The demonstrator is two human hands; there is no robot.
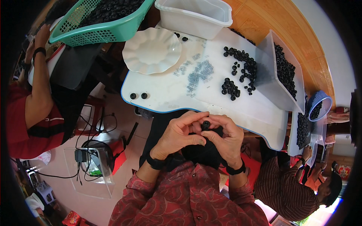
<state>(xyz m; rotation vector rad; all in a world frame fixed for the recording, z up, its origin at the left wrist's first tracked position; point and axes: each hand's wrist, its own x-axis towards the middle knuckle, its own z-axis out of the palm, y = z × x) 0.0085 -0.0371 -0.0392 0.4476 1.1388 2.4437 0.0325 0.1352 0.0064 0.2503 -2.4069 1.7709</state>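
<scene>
A small black round part [205, 124] with a hole in its middle is held between my hands, just off the table's near edge. Right thumb and fingers of my right hand [227, 137] pinch it from one side. My left hand [176, 135] closes on it from the other side, its fingertips partly hidden. On the white table [162, 92] beyond lie a scatter of tiny silvery pieces [200, 75], too small to name, and loose black round parts [230, 89]. Two more black parts [138, 95] sit apart near the left edge.
A white scalloped plate [151, 51], a white tub [196, 19] and a green basket [109, 32] of black parts stand at the far side. A grey-white bin [271, 81] of them tips at right. Co-workers [41, 101] sit left and right; cables [85, 150] lie at left.
</scene>
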